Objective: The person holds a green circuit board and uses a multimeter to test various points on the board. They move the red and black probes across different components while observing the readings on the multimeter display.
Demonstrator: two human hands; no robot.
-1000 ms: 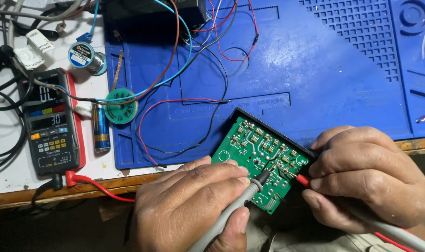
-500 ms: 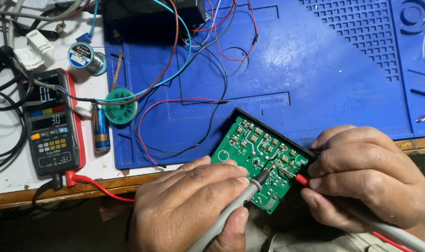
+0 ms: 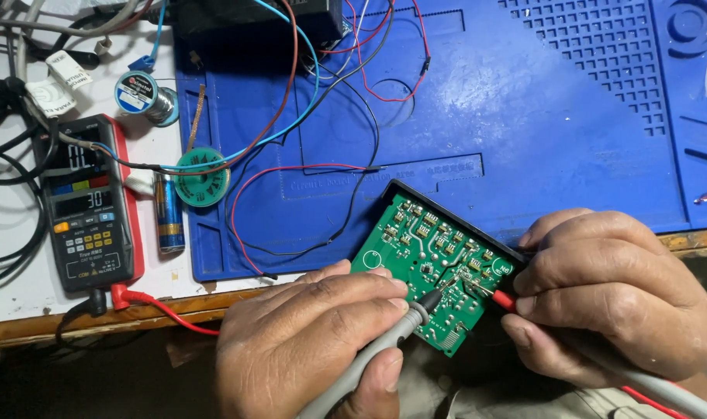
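A green circuit board [image 3: 415, 244] in a black frame lies tilted over the front edge of the blue work mat [image 3: 524, 132]. My left hand [image 3: 307, 349] grips a grey probe with a black tip [image 3: 415, 314] and presses it on the board's lower part. On the other side my right hand [image 3: 609, 291] holds a grey probe with a red tip [image 3: 502, 299], its needle touching the board near the right edge. Both hands also steady the board.
A black and red multimeter [image 3: 86, 206] lies at the left, its leads plugged in at the bottom. Beside it are a blue battery [image 3: 169, 213], a green reel [image 3: 202, 177], a solder spool [image 3: 140, 95] and tangled red, blue and black wires [image 3: 322, 93].
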